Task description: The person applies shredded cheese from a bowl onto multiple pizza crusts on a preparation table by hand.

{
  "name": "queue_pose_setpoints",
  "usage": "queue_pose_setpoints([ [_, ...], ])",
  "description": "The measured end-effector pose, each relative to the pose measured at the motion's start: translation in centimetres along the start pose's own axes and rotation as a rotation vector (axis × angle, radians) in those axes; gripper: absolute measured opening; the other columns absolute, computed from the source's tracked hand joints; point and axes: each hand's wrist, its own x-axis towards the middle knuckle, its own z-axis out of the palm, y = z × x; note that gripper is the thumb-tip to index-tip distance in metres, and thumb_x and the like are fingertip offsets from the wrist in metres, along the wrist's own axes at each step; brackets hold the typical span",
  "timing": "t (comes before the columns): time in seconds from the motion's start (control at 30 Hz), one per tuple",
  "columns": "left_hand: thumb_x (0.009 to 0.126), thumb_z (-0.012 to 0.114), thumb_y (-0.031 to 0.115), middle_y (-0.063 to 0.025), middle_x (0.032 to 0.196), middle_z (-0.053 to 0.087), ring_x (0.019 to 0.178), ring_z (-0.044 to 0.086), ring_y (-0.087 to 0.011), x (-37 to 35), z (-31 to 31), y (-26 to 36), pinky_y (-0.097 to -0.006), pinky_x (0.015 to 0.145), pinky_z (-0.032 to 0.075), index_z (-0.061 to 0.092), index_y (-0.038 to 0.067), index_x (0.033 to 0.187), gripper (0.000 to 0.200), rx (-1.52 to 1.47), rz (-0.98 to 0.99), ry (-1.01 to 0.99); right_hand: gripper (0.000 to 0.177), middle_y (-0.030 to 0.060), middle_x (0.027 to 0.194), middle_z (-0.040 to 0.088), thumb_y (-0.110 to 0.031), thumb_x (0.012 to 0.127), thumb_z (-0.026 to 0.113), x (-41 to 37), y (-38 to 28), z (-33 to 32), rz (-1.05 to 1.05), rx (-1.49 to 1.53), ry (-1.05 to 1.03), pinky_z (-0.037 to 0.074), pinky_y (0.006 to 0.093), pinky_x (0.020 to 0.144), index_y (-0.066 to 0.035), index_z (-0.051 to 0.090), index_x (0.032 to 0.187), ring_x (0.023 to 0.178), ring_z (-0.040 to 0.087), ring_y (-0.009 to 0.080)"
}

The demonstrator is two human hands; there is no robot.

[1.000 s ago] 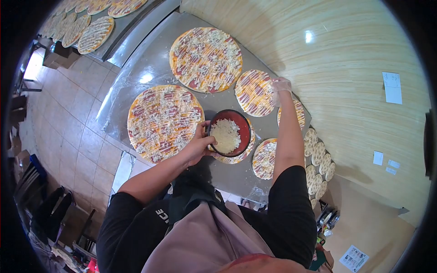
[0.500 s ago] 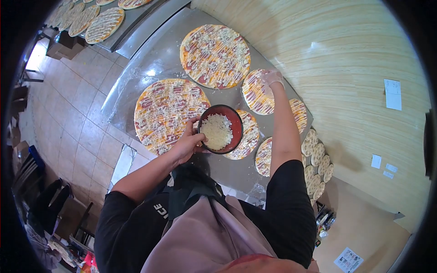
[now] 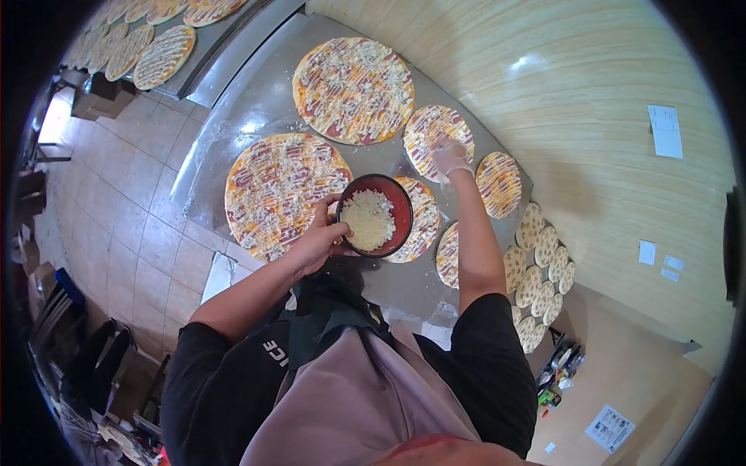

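My left hand (image 3: 321, 238) grips the rim of a dark bowl with a red inside (image 3: 398, 208), and white crumbled cheese (image 3: 367, 220) lies in it. The bowl overlaps a small pizza (image 3: 420, 221). In a clear glove, my right hand (image 3: 451, 158) is over the lower right part of another small pizza (image 3: 432, 129); its fingers point down and look drawn together, but what they hold is too small to make out. Two large pizzas, one at the top (image 3: 353, 89) and one on the left (image 3: 284, 194), have white crumbs across them.
The pizzas rest on a metal table (image 3: 268, 93). Further small pizzas (image 3: 498, 185) (image 3: 448, 256) lie at its right side, beside several small rounds (image 3: 530, 286). More pizzas (image 3: 165, 58) stand on a counter at upper left. A pale wood-patterned wall (image 3: 598, 132) borders the table.
My right hand has moved down and left across the small pizza, uncovering its upper part. The view has shifted slightly. My left hand still holds the bowl.
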Motion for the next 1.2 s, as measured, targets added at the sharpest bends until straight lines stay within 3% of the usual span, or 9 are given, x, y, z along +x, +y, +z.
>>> queue_pose_setpoints([
  [0.33,0.075,0.049,-0.003,-0.0161,0.124,0.039,0.108,0.051,-0.0304,0.3,1.0,-0.3,-0.0473,0.078,0.053,0.010,0.015,0.137,0.075,0.005,-0.013,-0.027,0.013,0.0144,0.084,0.067,-0.010,0.072,0.059,-0.4,7.1,-2.4,0.121,0.079,0.179,0.051,0.0341,0.069,-0.008,0.070,0.079,0.073,0.066,0.0251],
  [0.43,0.075,0.049,-0.003,-0.0163,0.124,0.039,0.108,0.050,-0.0304,0.2,1.2,-0.3,-0.0472,0.078,0.053,0.010,0.015,0.138,0.075,0.011,-0.013,-0.022,0.012,0.0101,0.077,0.067,-0.012,0.071,0.062,-0.2,8.7,-2.6,0.215,0.329,0.194,0.050,0.0297,0.065,-0.009,0.070,0.080,0.069,0.064,0.0191],
  [0.53,0.075,0.049,-0.002,-0.0160,0.123,0.039,0.108,0.050,-0.0303,0.3,1.0,-0.6,-0.0471,0.078,0.053,0.010,0.015,0.138,0.076,-0.024,-0.007,-0.046,0.013,0.0097,0.075,0.067,-0.012,0.072,0.062,0.0,9.6,-1.5,0.187,-0.017,0.140,0.050,0.0301,0.063,-0.009,0.070,0.082,0.068,0.063,0.0180],
  [0.7,0.075,0.051,-0.001,-0.0143,0.119,0.040,0.107,0.050,-0.0278,0.4,0.8,-0.4,-0.0458,0.076,0.053,0.014,0.017,0.135,0.073,-0.018,-0.015,-0.019,0.008,0.0060,0.074,0.066,-0.011,0.071,0.065,-1.0,4.0,-1.6,0.152,0.358,-0.009,0.050,0.0286,0.062,-0.007,0.069,0.077,0.068,0.061,0.0131],
  [0.8,0.074,0.052,0.000,-0.0130,0.117,0.041,0.106,0.049,-0.0255,0.5,0.9,-0.2,-0.0445,0.075,0.053,0.018,0.018,0.133,0.070,-0.015,-0.011,-0.018,0.008,0.0038,0.071,0.065,-0.011,0.071,0.066,1.5,2.4,-1.8,-0.048,0.231,0.084,0.050,0.0265,0.060,-0.005,0.069,0.075,0.065,0.060,0.0109],
  [0.97,0.074,0.052,0.001,-0.0128,0.117,0.041,0.105,0.050,-0.0248,0.4,1.1,0.1,-0.0430,0.074,0.054,0.018,0.017,0.133,0.071,-0.008,-0.022,0.000,0.012,0.0011,0.065,0.062,-0.017,0.070,0.069,7.3,5.3,-0.1,-0.017,0.572,0.074,0.049,0.0271,0.061,-0.010,0.071,0.079,0.064,0.060,0.0120],
  [1.07,0.074,0.052,0.001,-0.0128,0.117,0.041,0.104,0.050,-0.0244,0.5,0.9,0.1,-0.0427,0.073,0.054,0.018,0.016,0.133,0.071,-0.030,-0.002,-0.024,0.012,0.0036,0.065,0.064,-0.020,0.070,0.068,5.6,4.6,-1.5,0.050,0.170,0.234,0.048,0.0303,0.059,-0.010,0.071,0.076,0.063,0.060,0.0158],
  [1.13,0.074,0.052,0.001,-0.0127,0.117,0.041,0.104,0.050,-0.0242,0.5,0.8,0.3,-0.0425,0.074,0.054,0.017,0.016,0.133,0.071,-0.026,-0.018,-0.019,0.016,0.0078,0.068,0.066,-0.023,0.071,0.065,3.5,5.1,-2.6,-0.215,-0.524,0.081,0.048,0.0332,0.058,-0.008,0.070,0.075,0.060,0.060,0.0199],
  [1.2,0.074,0.052,0.001,-0.0123,0.116,0.041,0.103,0.051,-0.0238,0.5,0.7,0.5,-0.0424,0.074,0.054,0.018,0.016,0.133,0.071,-0.034,-0.015,-0.009,0.019,0.0097,0.071,0.066,-0.025,0.071,0.065,3.1,7.7,-2.1,-0.077,-0.379,0.054,0.048,0.0339,0.059,-0.008,0.070,0.075,0.060,0.060,0.0217],
])
